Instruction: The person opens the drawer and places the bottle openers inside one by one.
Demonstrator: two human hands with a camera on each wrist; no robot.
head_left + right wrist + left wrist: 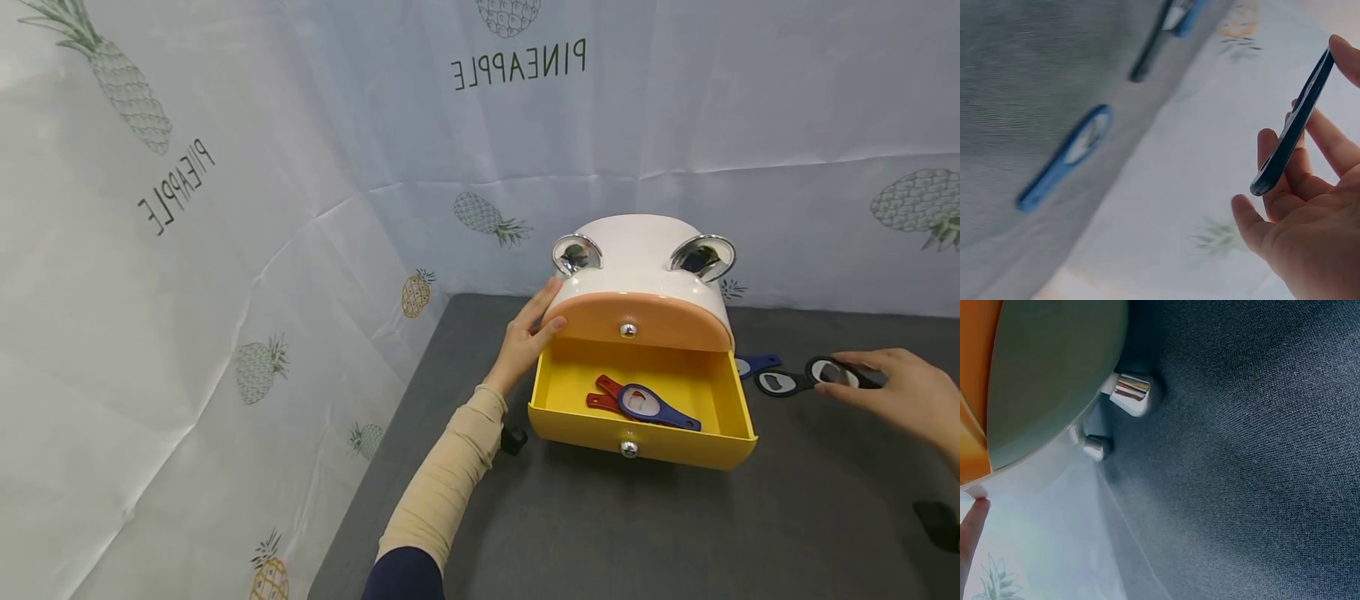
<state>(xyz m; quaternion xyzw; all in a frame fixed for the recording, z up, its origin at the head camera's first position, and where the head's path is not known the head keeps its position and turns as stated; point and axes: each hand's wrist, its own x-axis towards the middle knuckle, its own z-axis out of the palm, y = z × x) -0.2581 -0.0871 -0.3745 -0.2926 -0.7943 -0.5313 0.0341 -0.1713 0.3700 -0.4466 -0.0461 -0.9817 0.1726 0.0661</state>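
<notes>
Table: grey-clothed surface [600, 533]; its left edge runs beyond the left hand, and its far edge meets the pineapple-print sheet [390, 242].
Cabinet: white, rounded shell [637, 250], standing on the table; judged rigid and glossy, so liable to slide if pushed. The orange upper front [667, 321] appears closed.
Yellow drawer: lower drawer [577, 429], pulled out toward the near side; the front and side walls are raised edges that an item must clear. Bare floor shows inside on either side of the heap.
Left hand: fingers [525, 342] extended along the cabinet's left side, thumb at the orange front's edge; grasps nothing, apparently steadying.
Right hand: right of the drawer [900, 383], thumb and fingers closed in a pinch on one black opener.
Held black opener: raised above the table at right [1295, 128]; judged light, stiff, smooth and not fragile; best taken by its edges or handle.
Drawer openers: red pair [604, 403] beneath a blue one [658, 408].
Table openers: a black one [780, 383] and a blue one [759, 364] lie between drawer and right hand, narrowing a low path; another blue one [1069, 153] shows in the right wrist view.
</notes>
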